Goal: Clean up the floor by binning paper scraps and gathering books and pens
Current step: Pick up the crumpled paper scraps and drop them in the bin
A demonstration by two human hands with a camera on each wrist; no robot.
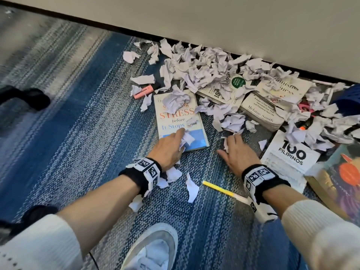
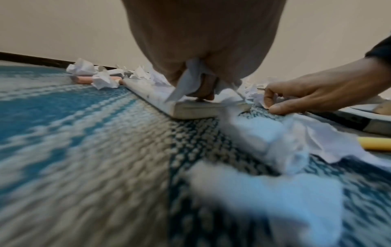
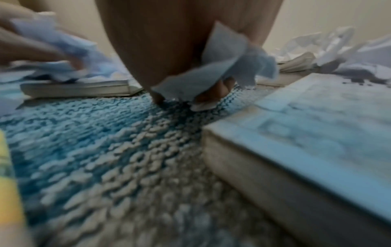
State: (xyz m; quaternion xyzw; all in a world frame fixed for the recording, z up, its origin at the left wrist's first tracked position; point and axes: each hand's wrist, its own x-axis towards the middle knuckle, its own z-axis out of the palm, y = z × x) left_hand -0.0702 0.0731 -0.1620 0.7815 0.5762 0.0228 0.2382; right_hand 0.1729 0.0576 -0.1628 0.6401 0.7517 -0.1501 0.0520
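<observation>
My left hand (image 1: pixel 171 147) lies on the lower end of the white and blue "Stress" book (image 1: pixel 175 117) and grips a crumpled paper scrap (image 1: pixel 187 138); the left wrist view shows that scrap (image 2: pixel 190 78) under my curled fingers. To its right, my right hand (image 1: pixel 236 151) is down on the carpet and holds a paper scrap (image 3: pixel 228 66) in its curled fingers. A heap of paper scraps (image 1: pixel 204 69) lies along the wall over several books (image 1: pixel 259 106). A yellow pen (image 1: pixel 220 190) lies between my wrists. A pink marker (image 1: pixel 143 91) lies left of the heap.
A white "100 Filipinos" book (image 1: pixel 288 158) and a colourful book (image 1: pixel 342 178) lie to the right of my right hand. Loose scraps (image 1: pixel 191 189) lie on the blue carpet near my left wrist. My white shoe (image 1: pixel 153 250) is at the bottom. The wall (image 1: pixel 233 22) runs behind.
</observation>
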